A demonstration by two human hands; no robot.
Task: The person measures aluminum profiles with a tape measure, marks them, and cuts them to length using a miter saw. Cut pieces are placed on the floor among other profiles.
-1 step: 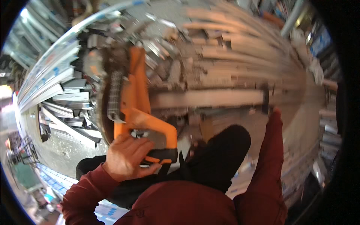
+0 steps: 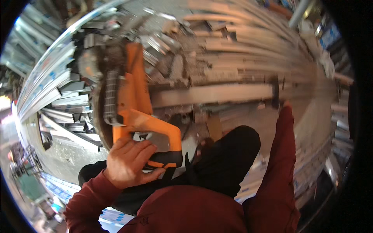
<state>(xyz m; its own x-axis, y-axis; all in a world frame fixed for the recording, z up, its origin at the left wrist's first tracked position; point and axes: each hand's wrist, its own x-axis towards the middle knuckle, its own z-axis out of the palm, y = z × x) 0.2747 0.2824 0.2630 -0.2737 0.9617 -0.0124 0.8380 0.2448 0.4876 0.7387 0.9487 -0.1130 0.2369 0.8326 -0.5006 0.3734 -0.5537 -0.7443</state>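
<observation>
An orange and black power saw with a round blade guard stands in front of me, left of centre. My left hand is closed on the lower part of its D-shaped handle, the thumb along the dark underside. From the saw, a long pale bar runs to the right, as far as a dark upright stop piece. My right arm is stretched out toward that end. Only a blurred bit of my right hand shows past the sleeve, close to the stop piece; its fingers are hidden.
Cut metal profiles lie piled left of the saw. Offcuts and scrap litter the floor beyond it. Long strips stretch across the far right. My bent knee is below the pale bar.
The view has shifted slightly, so the saw and bar appear a little farther left and higher. My left hand keeps its hold on the saw's handle.
</observation>
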